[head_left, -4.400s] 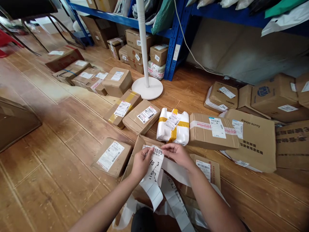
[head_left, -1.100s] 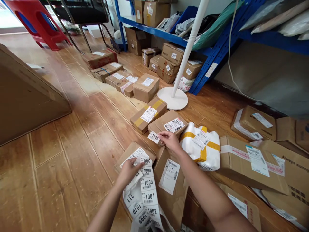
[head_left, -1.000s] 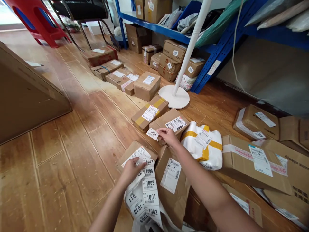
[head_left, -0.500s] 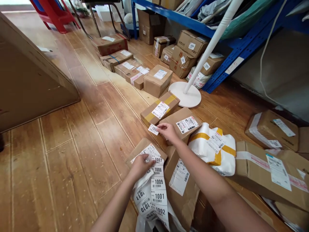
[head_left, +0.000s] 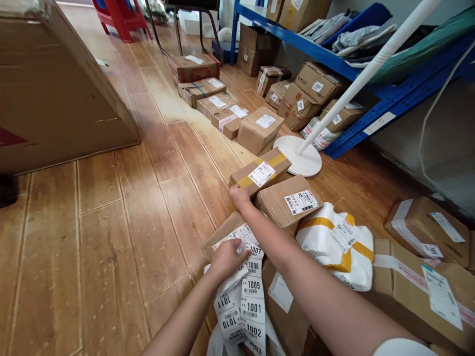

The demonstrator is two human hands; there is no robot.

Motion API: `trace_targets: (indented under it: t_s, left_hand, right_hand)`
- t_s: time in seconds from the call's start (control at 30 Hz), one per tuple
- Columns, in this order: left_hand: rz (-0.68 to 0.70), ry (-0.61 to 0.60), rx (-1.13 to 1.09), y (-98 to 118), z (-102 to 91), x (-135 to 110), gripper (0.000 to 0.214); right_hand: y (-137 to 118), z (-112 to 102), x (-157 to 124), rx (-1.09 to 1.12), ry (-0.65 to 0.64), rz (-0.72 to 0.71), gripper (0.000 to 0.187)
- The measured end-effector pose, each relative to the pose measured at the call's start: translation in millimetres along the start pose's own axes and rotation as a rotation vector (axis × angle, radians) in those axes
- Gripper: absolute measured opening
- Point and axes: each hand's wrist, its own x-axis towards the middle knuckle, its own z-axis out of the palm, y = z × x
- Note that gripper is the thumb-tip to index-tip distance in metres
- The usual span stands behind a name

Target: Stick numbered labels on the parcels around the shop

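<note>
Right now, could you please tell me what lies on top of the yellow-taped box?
The box bears a white label over yellow tape; whatever the right hand covers at its near end cannot be seen.

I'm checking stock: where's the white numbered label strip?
In the head view, lower centre, the white numbered label strip hangs from the left hand, left of the white, yellow-taped parcel.

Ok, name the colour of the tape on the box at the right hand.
Yellow; the tape shows best in the head view.

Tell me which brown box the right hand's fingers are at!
The long box with yellow tape, by the white stand's base: the right hand is at its near end. The brown boxes around it show no yellow tape.
</note>
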Motion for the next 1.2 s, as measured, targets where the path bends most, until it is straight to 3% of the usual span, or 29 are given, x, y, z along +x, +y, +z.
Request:
trace_targets:
  t_s: [0.2,0.33,0.4,0.5,0.6,0.63,0.7,0.73,0.83,0.9,1.07,1.2]
  left_hand:
    - [-0.006,-0.007,0.046,1,-1.2,1,0.031]
    - [-0.020,-0.016,0.029,4,-0.8,0,0.030]
    - [-0.035,-0.023,0.010,6,-0.8,-1,0.030]
    - [-0.044,-0.024,-0.027,10,-2.2,-1,0.030]
    - [-0.027,-0.014,-0.057,14,-5.5,-2,0.029]
    - [-0.015,-0.008,-0.063,16,-6.3,-4,0.030]
    - [0.030,-0.017,-0.075,22,-5.9,-10,0.032]
    - [0.068,-0.048,-0.087,26,-4.0,-15,0.033]
    - [0.190,-0.290,-0.165,48,9.4,-33,0.033]
    - [0.236,-0.466,-0.193,66,24.5,-43,0.030]
    - [0.399,-0.710,-0.096,101,79.8,-52,0.029]
    - [0.307,-0.838,-0.015,118,142.1,-58,0.023]
  right_hand:
    - [-1,-10,8,-0.085,0.069,-0.060,0.036]
    - [7,-29,14,-0.051,0.140,0.050,0.030]
    - [11,-42,12,-0.004,0.160,0.129,0.038]
    - [13,-61,-11,0.106,0.176,0.142,0.039]
    - [22,-79,-75,0.238,0.184,0.022,0.020]
    - [29,-85,-107,0.297,0.180,-0.033,0.013]
    - [44,-92,-177,0.634,0.169,-0.193,0.014]
    - [50,-95,-214,0.740,0.130,-0.199,0.016]
    - [62,-94,-309,0.927,0.081,-0.115,0.039]
    - [64,-85,-353,1.032,0.104,-0.002,0.052]
    - [85,-53,-418,1.436,0.296,0.504,0.030]
    - [118,-41,-463,1.490,0.289,0.632,0.018]
